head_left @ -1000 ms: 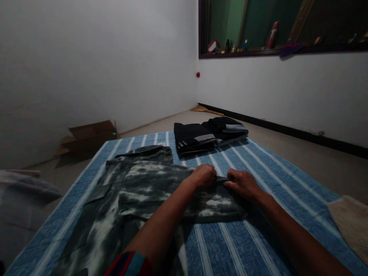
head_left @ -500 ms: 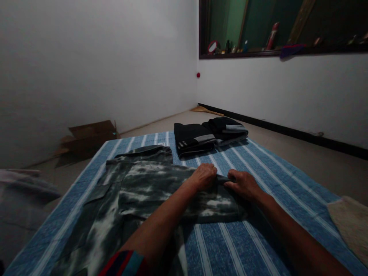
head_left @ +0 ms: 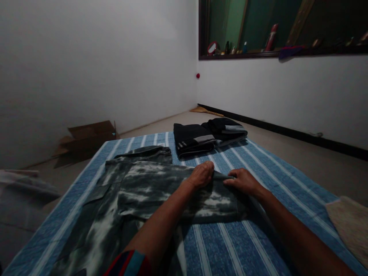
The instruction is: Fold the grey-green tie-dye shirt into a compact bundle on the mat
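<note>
A dark green and white mottled garment lies on the blue striped cloth, one part of it stretched out to the right. My left hand is closed on the far edge of that part. Further right along the same edge, my right hand pinches the fabric between thumb and fingers. A short span of raised edge runs between the two hands. Beyond them lies folded black and grey clothing.
An open cardboard box stands on the floor at left. Pale fabric shows at the left edge, a beige cloth at the right. A window ledge holding a mirror and bottles is at the back.
My left hand has moved slightly left along the garment's edge, so the gap between my hands is a little wider. My right hand still holds the edge.
</note>
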{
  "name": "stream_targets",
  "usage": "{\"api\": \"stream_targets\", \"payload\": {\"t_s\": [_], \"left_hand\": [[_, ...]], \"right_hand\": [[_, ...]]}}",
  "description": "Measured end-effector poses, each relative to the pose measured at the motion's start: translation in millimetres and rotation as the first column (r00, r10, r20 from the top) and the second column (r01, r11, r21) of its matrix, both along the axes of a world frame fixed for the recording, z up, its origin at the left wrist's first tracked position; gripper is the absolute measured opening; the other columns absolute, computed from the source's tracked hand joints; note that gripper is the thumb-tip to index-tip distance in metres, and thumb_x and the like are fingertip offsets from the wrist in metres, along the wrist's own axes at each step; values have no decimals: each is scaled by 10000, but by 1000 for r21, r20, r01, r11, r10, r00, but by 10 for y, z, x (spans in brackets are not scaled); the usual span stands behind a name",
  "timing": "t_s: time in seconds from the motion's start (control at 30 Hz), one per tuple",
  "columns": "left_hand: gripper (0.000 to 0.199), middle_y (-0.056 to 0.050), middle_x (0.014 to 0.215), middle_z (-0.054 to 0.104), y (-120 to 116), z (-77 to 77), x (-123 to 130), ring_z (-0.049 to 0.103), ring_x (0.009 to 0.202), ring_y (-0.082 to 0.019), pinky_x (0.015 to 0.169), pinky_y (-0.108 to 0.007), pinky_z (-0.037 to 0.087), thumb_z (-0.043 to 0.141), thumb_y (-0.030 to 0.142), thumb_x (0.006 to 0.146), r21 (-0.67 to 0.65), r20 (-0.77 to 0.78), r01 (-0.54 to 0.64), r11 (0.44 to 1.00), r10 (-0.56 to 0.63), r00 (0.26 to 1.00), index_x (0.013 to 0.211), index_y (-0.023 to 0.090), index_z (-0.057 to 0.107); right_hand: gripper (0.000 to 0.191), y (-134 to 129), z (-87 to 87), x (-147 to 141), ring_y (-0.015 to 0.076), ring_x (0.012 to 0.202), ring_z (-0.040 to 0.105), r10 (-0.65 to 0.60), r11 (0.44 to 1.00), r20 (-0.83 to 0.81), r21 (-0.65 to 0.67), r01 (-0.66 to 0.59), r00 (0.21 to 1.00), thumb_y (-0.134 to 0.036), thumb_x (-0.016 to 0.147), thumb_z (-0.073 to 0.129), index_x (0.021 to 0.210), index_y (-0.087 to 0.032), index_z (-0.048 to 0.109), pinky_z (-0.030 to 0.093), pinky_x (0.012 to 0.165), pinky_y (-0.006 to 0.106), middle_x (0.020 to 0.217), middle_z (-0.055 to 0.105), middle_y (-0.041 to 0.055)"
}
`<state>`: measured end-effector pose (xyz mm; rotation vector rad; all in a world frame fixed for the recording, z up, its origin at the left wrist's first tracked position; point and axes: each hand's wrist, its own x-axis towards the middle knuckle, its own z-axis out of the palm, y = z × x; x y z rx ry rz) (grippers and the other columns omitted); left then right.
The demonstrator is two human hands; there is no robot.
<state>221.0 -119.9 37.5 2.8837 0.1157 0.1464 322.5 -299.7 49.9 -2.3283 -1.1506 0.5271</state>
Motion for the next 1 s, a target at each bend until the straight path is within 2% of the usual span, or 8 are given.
{"api": "stream_targets", "payload": {"t_s": [0.13, 0.3, 0.47, 0.63, 0.77, 0.87, 1.0], "left_hand": [[152, -56, 863, 594, -11, -1, -6, 567, 819, -189, 749, -290, 445, 371, 139, 882, -37, 9, -19, 999, 20, 1000, 910, 184, 513], [129, -36, 818, 590, -3, -10, -1, 561, 790, -180, 731, -283, 436, 410, 118, 847, -90, 9, -14, 996, 15, 1000, 865, 191, 516], [153, -15, 802, 600, 35, 3, 1, 558, 746, -152, 703, -259, 433, 403, 171, 888, -153, 12, 16, 988, -14, 1000, 862, 181, 553], [200, -23, 867, 638, 31, 68, -9, 584, 810, -147, 732, -239, 431, 481, 290, 894, -198, 19, 34, 980, -31, 999, 909, 160, 632], [347, -29, 900, 661, 34, 84, 7, 601, 849, -172, 733, -241, 436, 643, 478, 786, -270, -6, 13, 963, -16, 1000, 918, 161, 693], [347, -18, 860, 661, 53, 64, 32, 604, 826, -174, 712, -237, 435, 701, 478, 724, -311, -31, -21, 950, 11, 999, 871, 164, 712], [293, 4, 794, 638, 63, 30, 59, 591, 769, -158, 670, -232, 419, 708, 445, 711, -338, -16, -47, 940, 45, 999, 809, 168, 707]], "right_hand": [[389, 0, -13, 32, 162, 661, 574, 7, 1000, -7, 6, -7, 1000, -480, 832, 531, 658, -162, 673, 324, 562, 255, 652, 633, 27], [307, -19, -22, -5, 141, 621, 525, -25, 998, 69, -57, 29, 997, -428, 789, 588, 612, -178, 602, 285, 538, 251, 602, 567, -3], [281, -14, -4, -57, 139, 630, 519, -50, 996, 113, -68, 58, 992, -413, 763, 600, 602, -187, 552, 271, 537, 248, 612, 550, -8], [256, -5, -3, -78, 129, 615, 512, -104, 994, 50, -26, 105, 993, -385, 740, 613, 590, -191, 542, 281, 538, 237, 586, 531, -21], [257, -3, -15, -63, 126, 604, 499, -105, 994, 28, -11, 105, 994, -389, 725, 620, 580, -192, 539, 284, 536, 234, 573, 515, -28], [252, -4, -22, -47, 127, 596, 493, -103, 995, -2, -5, 103, 995, -394, 708, 623, 580, -192, 542, 289, 529, 234, 565, 510, -30], [262, -22, -23, -34, 118, 577, 472, -61, 997, -73, 44, 64, 996, -406, 706, 604, 575, -190, 536, 289, 514, 230, 557, 499, -35]]}}
